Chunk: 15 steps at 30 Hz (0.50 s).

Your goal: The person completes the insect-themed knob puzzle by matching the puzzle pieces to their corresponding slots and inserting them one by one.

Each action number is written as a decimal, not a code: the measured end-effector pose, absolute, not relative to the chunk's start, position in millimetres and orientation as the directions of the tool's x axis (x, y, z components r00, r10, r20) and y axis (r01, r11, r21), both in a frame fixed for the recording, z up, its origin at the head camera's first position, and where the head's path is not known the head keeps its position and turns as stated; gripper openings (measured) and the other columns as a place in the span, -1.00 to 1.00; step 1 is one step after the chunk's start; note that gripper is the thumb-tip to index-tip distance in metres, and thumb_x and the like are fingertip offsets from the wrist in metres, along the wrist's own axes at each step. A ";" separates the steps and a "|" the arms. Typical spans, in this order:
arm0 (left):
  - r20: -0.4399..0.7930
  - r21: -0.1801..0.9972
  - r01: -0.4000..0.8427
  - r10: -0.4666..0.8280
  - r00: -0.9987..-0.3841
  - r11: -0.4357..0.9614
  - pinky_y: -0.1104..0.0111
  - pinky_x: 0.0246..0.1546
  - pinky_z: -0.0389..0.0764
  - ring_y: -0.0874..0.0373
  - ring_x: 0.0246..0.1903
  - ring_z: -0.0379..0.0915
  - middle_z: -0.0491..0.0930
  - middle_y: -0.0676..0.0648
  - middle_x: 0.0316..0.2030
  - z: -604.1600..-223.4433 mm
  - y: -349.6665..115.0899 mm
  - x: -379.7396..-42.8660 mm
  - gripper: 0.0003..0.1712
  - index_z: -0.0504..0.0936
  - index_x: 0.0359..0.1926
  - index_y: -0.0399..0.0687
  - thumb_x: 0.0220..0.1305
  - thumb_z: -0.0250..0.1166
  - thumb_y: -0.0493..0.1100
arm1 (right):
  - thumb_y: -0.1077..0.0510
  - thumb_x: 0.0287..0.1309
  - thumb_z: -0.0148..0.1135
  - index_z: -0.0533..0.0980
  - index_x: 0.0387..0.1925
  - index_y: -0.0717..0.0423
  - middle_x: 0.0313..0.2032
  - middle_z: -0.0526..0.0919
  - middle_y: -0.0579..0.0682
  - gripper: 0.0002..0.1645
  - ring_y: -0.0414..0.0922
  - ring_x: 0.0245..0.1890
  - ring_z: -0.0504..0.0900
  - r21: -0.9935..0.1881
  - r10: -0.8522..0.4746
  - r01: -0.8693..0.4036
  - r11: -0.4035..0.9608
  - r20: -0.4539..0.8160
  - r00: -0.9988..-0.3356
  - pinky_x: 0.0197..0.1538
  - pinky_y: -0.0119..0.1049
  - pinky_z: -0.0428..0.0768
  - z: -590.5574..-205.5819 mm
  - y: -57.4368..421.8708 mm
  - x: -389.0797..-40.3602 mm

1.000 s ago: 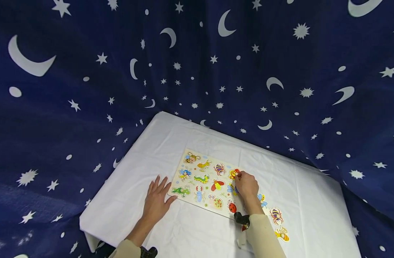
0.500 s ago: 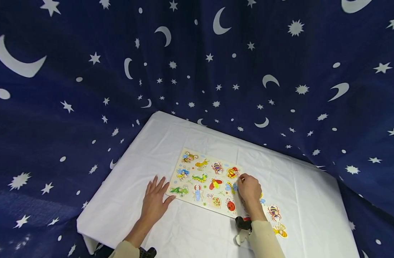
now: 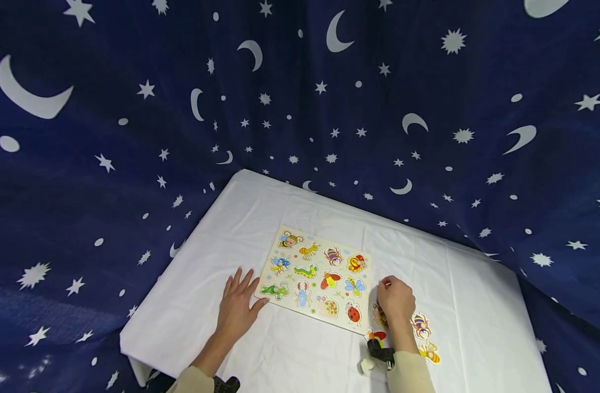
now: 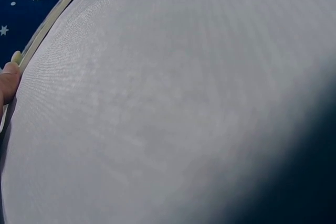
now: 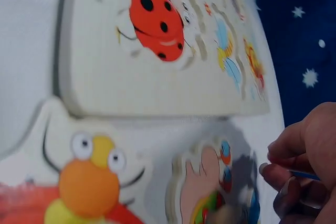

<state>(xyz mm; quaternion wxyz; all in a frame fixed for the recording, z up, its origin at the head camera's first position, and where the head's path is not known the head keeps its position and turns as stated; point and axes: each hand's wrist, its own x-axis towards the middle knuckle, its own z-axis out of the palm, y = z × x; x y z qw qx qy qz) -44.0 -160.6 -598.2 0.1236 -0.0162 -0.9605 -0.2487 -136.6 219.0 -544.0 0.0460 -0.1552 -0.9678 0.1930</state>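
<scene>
A wooden insect puzzle board (image 3: 291, 301) lies on the white table. My left hand (image 3: 237, 308) rests flat beside its left edge, fingers spread. The left wrist view shows the thumb (image 4: 8, 83) against the board's edge. Right of the board, my right hand (image 3: 397, 299) has curled fingers; in the right wrist view its fingertips (image 5: 273, 163) pinch a thin blue-edged puzzle piece (image 5: 304, 174), mostly hidden. Beneath it lies a snail piece (image 5: 202, 182), near a red-winged fly piece (image 5: 89, 187). A ladybug picture (image 5: 157, 22) shows at the board's corner.
A spider piece (image 3: 421, 326) and a yellow striped insect piece (image 3: 430, 352) lie right of my right forearm. A small whitish object (image 3: 367, 365) lies by the wrist camera, its kind unclear. A dark blue star-patterned curtain (image 3: 300, 109) hangs behind the table.
My right hand has left the butterfly at the board's upper right corner and moved right and down, over where a blue-winged piece showed. My left hand has stayed put.
</scene>
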 end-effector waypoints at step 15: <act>0.256 0.492 0.107 -0.026 -0.966 0.864 -0.09 0.48 -0.02 -0.21 0.48 0.01 0.39 -0.23 0.34 -600.9 -160.0 -42.4 -0.29 0.55 0.21 -0.11 0.11 0.43 0.15 | 0.14 0.11 0.09 0.63 -0.39 0.15 -0.51 0.68 0.07 -0.78 0.11 -0.48 0.60 -0.439 0.408 0.358 0.824 0.022 -0.913 -0.60 -0.25 0.30 -537.5 251.8 -116.6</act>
